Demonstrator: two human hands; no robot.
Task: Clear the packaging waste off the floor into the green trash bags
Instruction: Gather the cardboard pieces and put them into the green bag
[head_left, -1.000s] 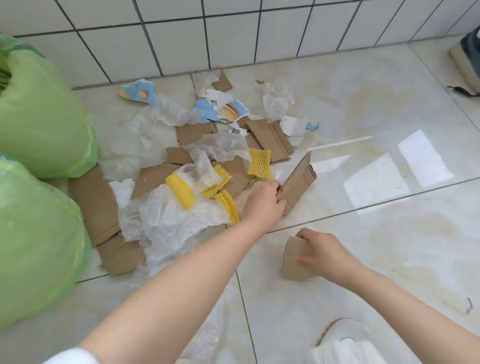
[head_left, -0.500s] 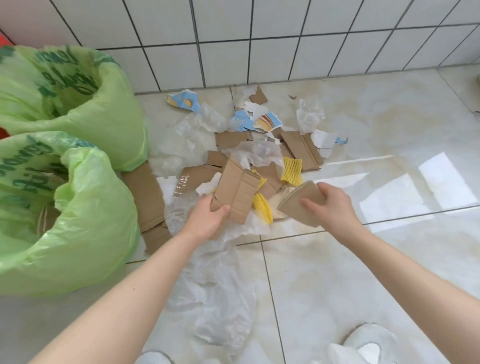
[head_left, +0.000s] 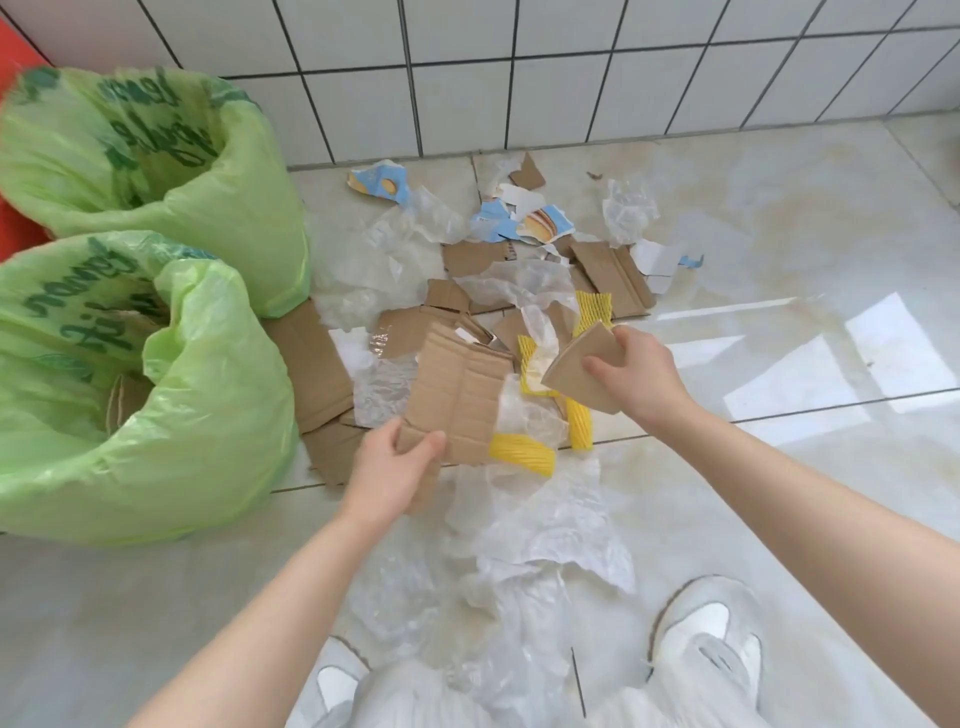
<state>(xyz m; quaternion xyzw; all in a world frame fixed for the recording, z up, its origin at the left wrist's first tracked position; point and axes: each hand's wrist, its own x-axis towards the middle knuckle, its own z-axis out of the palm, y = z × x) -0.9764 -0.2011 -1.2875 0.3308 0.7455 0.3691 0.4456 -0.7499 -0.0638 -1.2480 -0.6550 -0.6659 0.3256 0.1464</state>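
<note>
My left hand (head_left: 387, 470) is pinched on the near corner of a creased cardboard panel (head_left: 460, 395), thumb on top and fingers underneath, with the sheet lifted clear of the pile. My right hand (head_left: 636, 371) is closed on a smaller, wedge-shaped cardboard piece (head_left: 576, 364), gripped along its right edge.

Both green trash bags sit at the left. The near bag (head_left: 156, 415) stands open with cardboard already inside, and the far bag (head_left: 156, 156) is against the tiled wall (head_left: 519, 78). Most of the waste remains on the floor (head_left: 779, 493): clear plastic film (head_left: 545, 525) spread from the pile toward my shoes, yellow foam netting (head_left: 522, 454) just right of the panel, printed wrapper scraps (head_left: 543, 226) by the wall, and more flat cardboard (head_left: 311, 364) tucked against the bags.

My worry is the panel. I hold it by one corner only, so as I swing it left it could hinge along a crease and slip, or catch the near bag's floppy rim and fold the mouth shut. The film underfoot is slick, and a step onto it could slide. Netting or film looks to be resting against the panel's right edge, though I cannot tell whether it is snagged; if so, it may drag across the floor and drop short of the bag.
</note>
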